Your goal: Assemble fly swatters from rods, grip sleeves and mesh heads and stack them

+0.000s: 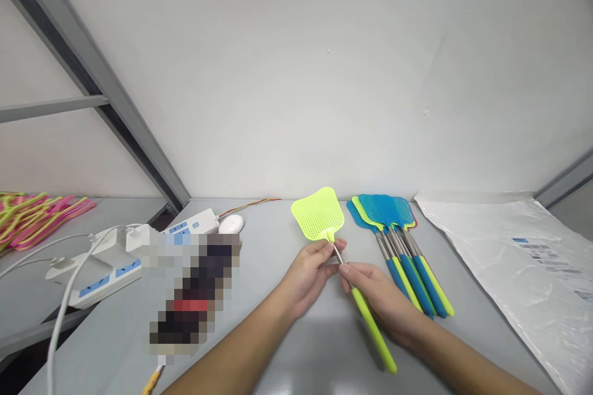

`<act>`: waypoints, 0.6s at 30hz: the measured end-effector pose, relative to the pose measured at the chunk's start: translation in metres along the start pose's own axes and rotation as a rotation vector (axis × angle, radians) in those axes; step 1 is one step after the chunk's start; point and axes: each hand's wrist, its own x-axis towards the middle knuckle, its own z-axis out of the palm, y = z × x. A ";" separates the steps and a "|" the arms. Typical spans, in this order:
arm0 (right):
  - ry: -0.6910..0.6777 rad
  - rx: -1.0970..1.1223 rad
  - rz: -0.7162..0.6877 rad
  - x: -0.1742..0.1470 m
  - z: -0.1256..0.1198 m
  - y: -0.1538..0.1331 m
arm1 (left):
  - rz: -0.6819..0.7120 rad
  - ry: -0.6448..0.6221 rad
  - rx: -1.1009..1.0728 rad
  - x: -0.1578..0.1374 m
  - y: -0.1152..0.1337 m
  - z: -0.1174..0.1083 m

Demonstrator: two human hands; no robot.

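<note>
A yellow-green fly swatter [319,215] with a mesh head, a metal shaft and a matching grip is held above the table in front of me. My left hand [311,274] pinches the shaft just below the head. Lower down, the fingers of my right hand [370,287] close on the shaft near the top of the grip. The swatter's head points up and away, its handle end toward me on the right. Right of my hands lies a pile of several fly swatters [384,213], blue and yellow-green, heads toward the wall.
A white plastic mailing bag [491,247] with a label lies at the right. On the left are power strips [109,281] with chargers and cables, a small white round device [231,224] and a pixelated object [197,296]. Pink and yellow strands [39,216] lie at far left.
</note>
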 end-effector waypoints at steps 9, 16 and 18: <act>-0.108 0.011 0.092 -0.004 0.000 0.005 | 0.009 0.026 -0.002 0.005 0.004 -0.006; -0.120 0.201 0.035 0.000 0.001 0.013 | -0.159 -0.236 0.147 -0.002 -0.003 -0.001; -0.122 0.227 0.044 0.001 0.000 0.013 | -0.147 -0.240 0.138 -0.002 -0.003 -0.001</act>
